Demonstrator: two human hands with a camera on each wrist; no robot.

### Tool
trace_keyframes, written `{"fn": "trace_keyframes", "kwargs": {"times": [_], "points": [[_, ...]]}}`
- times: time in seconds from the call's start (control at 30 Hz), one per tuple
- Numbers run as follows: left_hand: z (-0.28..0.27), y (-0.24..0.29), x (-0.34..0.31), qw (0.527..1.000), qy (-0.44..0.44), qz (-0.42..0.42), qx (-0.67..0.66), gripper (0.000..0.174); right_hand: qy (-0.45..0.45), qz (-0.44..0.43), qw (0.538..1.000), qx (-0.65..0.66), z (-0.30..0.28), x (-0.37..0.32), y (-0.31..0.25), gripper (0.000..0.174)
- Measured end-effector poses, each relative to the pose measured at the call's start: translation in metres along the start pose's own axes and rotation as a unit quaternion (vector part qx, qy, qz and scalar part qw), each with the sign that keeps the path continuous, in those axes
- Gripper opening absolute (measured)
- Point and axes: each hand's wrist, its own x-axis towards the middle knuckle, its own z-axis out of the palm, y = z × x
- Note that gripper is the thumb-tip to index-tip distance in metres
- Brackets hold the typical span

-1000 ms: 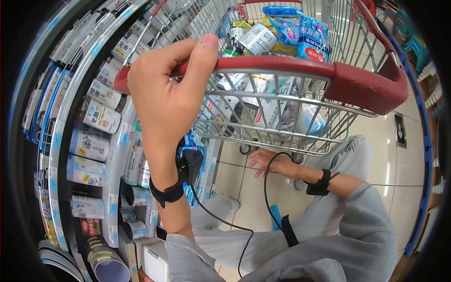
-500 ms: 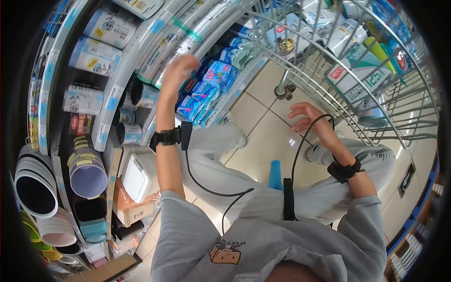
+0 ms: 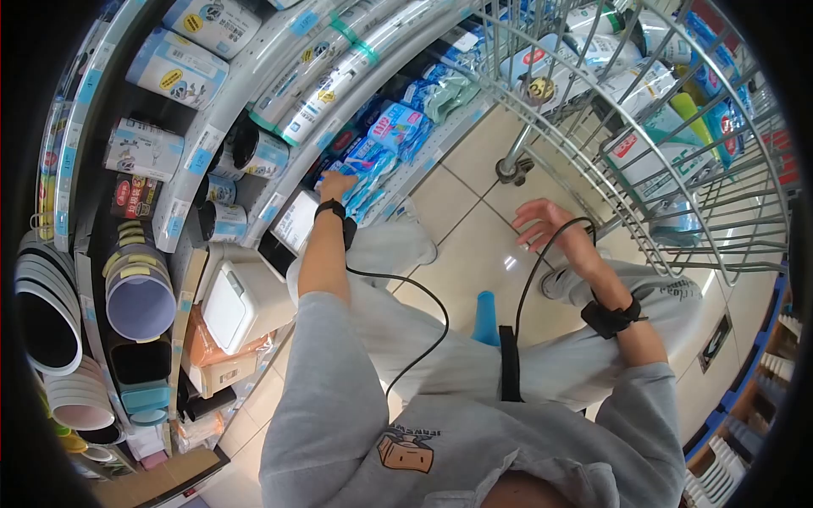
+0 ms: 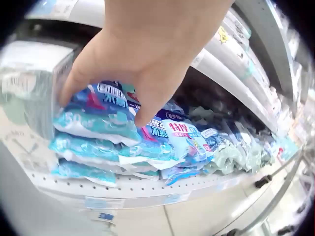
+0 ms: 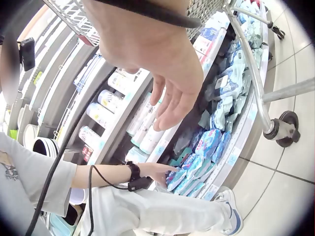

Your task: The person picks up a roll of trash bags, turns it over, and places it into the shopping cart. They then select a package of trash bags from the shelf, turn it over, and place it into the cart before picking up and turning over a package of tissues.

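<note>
On the bottom shelf, my left hand [image 3: 337, 186] reaches down over a stack of blue-and-teal plastic-wrapped packets [image 4: 96, 120]. Thumb and fingers are spread to either side of the top packet, with the thumb [image 4: 144, 114] at its right edge; the other fingertips are partly hidden in the left wrist view. More packets [image 3: 398, 129] in blue and pink lie alongside. My right hand [image 3: 555, 233] hangs loosely above the floor between the legs and the cart, fingers relaxed and holding nothing.
A wire shopping cart [image 3: 644, 216] full of bottles and packs stands at upper right, its caster [image 3: 513, 172] on the tiles. Rolls and canisters [image 3: 178, 68] fill the upper shelves at left. Stacked bins [image 3: 140, 305] and a white lidded box [image 3: 237, 305] stand nearer.
My left hand let go of the red cart handle, swung past the shelves and came down to the packets. The view turned, putting the cart further right. My right hand stays relaxed.
</note>
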Motion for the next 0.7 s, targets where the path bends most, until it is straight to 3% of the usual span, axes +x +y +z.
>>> {"fn": "trace_keyframes", "kwargs": {"times": [0.1,0.17,0.3,0.57,0.63,0.67,0.7], "points": [[0.017,0.015,-0.007,0.977,0.083,-0.15,-0.125,0.122,0.003,-0.001,1.0,0.001,-0.002,-0.003,-0.004,0.058],[0.051,0.001,0.015,0.972,0.128,-0.149,-0.129,0.13,0.013,-0.018,1.0,-0.008,-0.004,-0.006,0.0,0.059],[0.041,0.023,-0.018,0.96,0.151,-0.207,-0.114,0.131,0.002,0.006,1.0,0.017,-0.013,-0.005,0.005,0.057],[0.038,0.041,-0.036,0.956,0.164,-0.185,-0.155,0.112,-0.012,0.033,0.999,0.028,-0.007,-0.002,0.004,0.053],[0.051,0.05,-0.038,0.942,0.266,-0.185,-0.085,0.107,-0.01,0.035,0.999,0.02,-0.006,-0.003,0.003,0.053],[0.06,0.049,-0.043,0.933,0.316,-0.131,-0.115,0.098,-0.01,0.04,0.999,0.015,-0.005,-0.004,0.001,0.053],[0.064,0.052,-0.043,0.934,0.312,-0.127,-0.12,0.098,-0.006,0.04,0.999,0.009,-0.004,-0.005,0.0,0.053]]}}
